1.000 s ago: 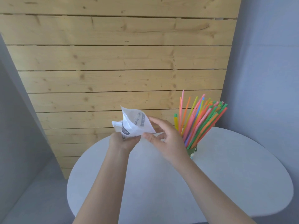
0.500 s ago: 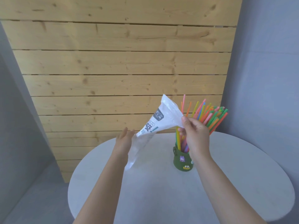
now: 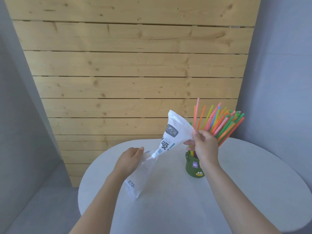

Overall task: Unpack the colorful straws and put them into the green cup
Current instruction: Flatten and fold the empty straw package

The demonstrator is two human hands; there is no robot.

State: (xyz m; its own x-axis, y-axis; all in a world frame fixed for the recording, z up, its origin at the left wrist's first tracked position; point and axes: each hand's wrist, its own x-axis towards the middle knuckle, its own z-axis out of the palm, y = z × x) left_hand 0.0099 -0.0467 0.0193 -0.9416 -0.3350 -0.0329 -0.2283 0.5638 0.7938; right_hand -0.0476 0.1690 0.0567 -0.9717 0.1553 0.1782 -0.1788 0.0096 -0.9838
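Over the round white desk (image 3: pixel 253 191), left hand (image 3: pixel 129 160) pinches the clear lower part of the straw bag (image 3: pixel 162 149), which looks empty; thin crinkly film, light and slippery, best held by an edge. Right hand (image 3: pixel 203 146) pinches its printed upper corner. Further right, green cup (image 3: pixel 193 168) stands upright holding the colorful straws (image 3: pixel 221 124), fanned out, light, stiff, grab mid-bundle.

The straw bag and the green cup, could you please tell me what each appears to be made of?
Straw bag: thin plastic film, white and printed at the top, see-through lower down; it creases and hangs limp. Green cup: matte, perhaps felt or soft rubber, since it shows no glare and carries small raised cartoon badges; the view leaves it open.
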